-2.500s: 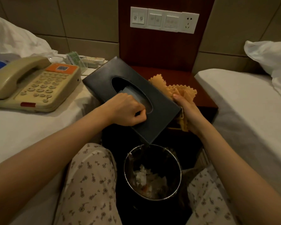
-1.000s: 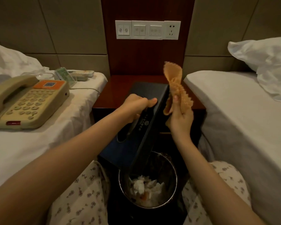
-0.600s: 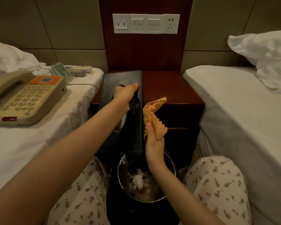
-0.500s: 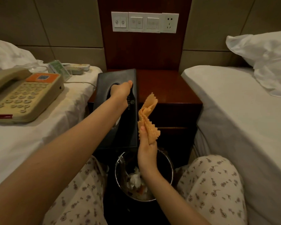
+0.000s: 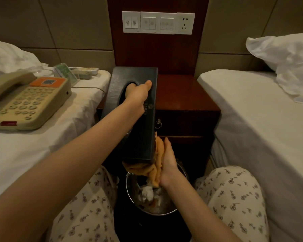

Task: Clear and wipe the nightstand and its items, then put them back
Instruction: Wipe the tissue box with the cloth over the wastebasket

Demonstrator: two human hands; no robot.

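A black tissue box (image 5: 117, 88) is held tilted in front of the dark wooden nightstand (image 5: 184, 95), its near end over the bin. My left hand (image 5: 138, 95) grips it, fingers inside the oval opening and thumb on top. My right hand (image 5: 168, 161) holds an orange cloth (image 5: 147, 169) against the box's lower right edge and underside. The nightstand's top is bare.
A beige telephone (image 5: 24, 100) lies on the left bed with small items (image 5: 73, 74) behind it. A metal waste bin (image 5: 157, 194) with crumpled paper stands between my knees. The right bed (image 5: 261, 119) carries a white pillow (image 5: 287, 62). Switches (image 5: 157, 23) are on the wall.
My right hand has dropped with the cloth from beside the box to its lower edge and underside. The left hand still holds the box in much the same tilted position.
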